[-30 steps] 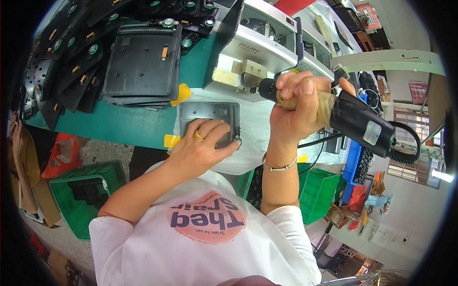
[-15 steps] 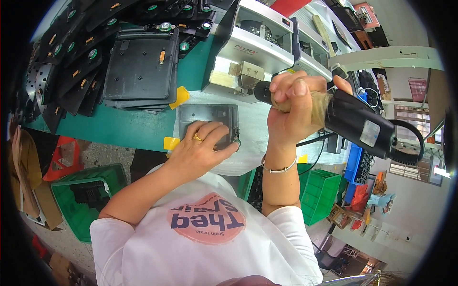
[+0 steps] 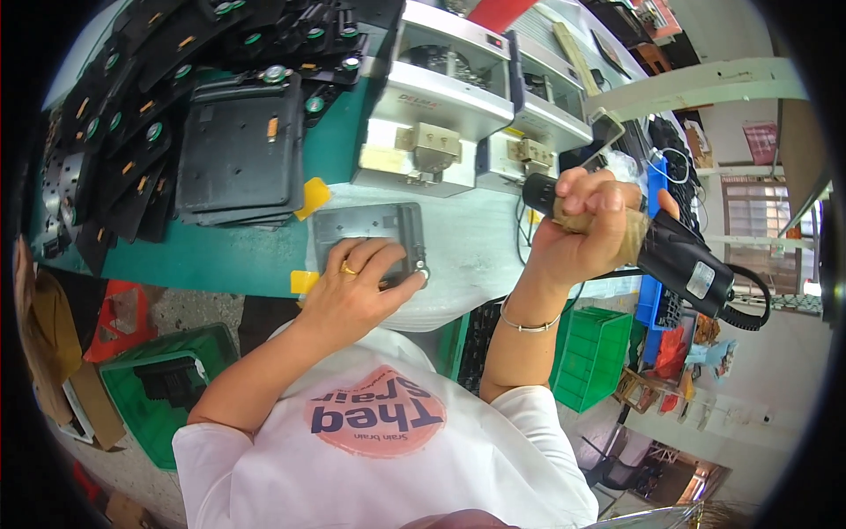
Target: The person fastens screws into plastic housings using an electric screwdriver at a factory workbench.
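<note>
My right hand (image 3: 592, 219) is wrapped round a black corded electric screwdriver (image 3: 687, 264), its grip bound in tan tape. The tool is raised right of the screw feeders, its black nose toward the left; the bit's tip cannot be made out. My left hand (image 3: 359, 286) rests over a dark plastic panel (image 3: 370, 222) lying flat on the white bench sheet. Its fingers bend onto the panel's surface, and the thumb presses at the right edge beside a small round metal-and-green part (image 3: 422, 271). The fingers hide the panel's near part.
A silver screw feeder (image 3: 432, 115) stands beyond the panel, a second feeder (image 3: 539, 123) beside it. Stacked black panels (image 3: 238, 159) sit left on the green mat (image 3: 203, 260), with several more fanned out behind. Green crates (image 3: 590, 361) stand on the floor at both sides.
My right hand has moved the screwdriver away from the near feeder's front, to the right and lower in view. The left hand stays on the panel; the whole view has shifted slightly.
</note>
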`<state>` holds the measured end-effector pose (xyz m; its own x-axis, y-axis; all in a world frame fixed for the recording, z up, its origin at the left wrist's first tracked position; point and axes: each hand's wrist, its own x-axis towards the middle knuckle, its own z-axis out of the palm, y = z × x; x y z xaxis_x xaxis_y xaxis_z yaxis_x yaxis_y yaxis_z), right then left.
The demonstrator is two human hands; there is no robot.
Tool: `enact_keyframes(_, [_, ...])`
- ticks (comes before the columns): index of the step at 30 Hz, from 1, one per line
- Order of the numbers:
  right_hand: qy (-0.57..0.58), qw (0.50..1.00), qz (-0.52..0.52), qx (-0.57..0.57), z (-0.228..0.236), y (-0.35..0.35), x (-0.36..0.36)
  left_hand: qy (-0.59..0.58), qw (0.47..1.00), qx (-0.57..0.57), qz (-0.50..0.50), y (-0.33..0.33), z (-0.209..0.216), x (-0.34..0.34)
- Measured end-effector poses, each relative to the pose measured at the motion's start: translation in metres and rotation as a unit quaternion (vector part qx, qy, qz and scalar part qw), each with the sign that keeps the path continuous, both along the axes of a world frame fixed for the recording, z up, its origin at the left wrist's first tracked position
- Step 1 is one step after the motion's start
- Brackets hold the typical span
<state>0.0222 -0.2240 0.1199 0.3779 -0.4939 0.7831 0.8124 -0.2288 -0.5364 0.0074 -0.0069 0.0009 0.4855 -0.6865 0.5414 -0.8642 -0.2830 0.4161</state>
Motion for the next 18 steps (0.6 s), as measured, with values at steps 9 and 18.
enact_keyframes(9, [0.019, 0.987, -0.155, 0.028, -0.003, -0.038, -0.008, 0.013, 1.0, 0.0, 0.007, -0.003, 0.006, -0.001])
enact_keyframes(18, [0.046, 0.987, -0.147, 0.041, -0.013, -0.04, 0.002, 0.011, 1.0, 0.014, -0.001, -0.004, 0.005, 0.0])
